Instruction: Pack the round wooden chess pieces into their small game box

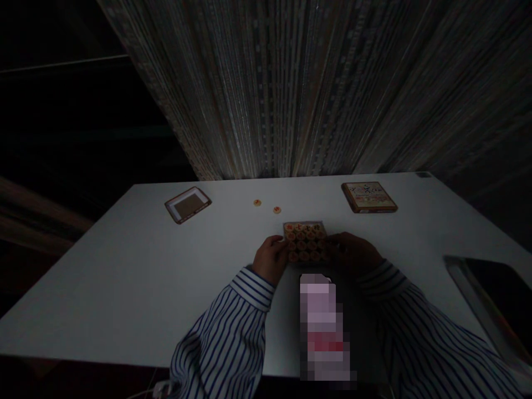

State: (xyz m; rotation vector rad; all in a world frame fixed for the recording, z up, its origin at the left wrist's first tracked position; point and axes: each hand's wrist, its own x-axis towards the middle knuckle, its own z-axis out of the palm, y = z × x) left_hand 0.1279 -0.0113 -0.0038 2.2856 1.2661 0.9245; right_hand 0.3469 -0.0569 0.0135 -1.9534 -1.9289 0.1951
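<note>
Between my two hands is a small clear tray (284, 224) packed with rows of round xiangqi pieces (306, 245), pale discs with red and dark characters. My left hand (271, 260) grips its left side, fingers at the edge. At the right side, my right hand (353, 253) has its fingers closed on the edge; part of them lies in shadow. Beyond the tray, two loose round pieces lie on the white table, one xiangqi piece (257, 203) farther left and another piece (277, 210) nearer the tray.
An open box lid or shallow tray (188, 204) lies at the back left of the white table (124, 277). A decorated flat box (369, 197) sits at the back right. A dark device-like slab (494, 288) is at the right edge. Near the front lies a pixelated phone-shaped object (322, 327).
</note>
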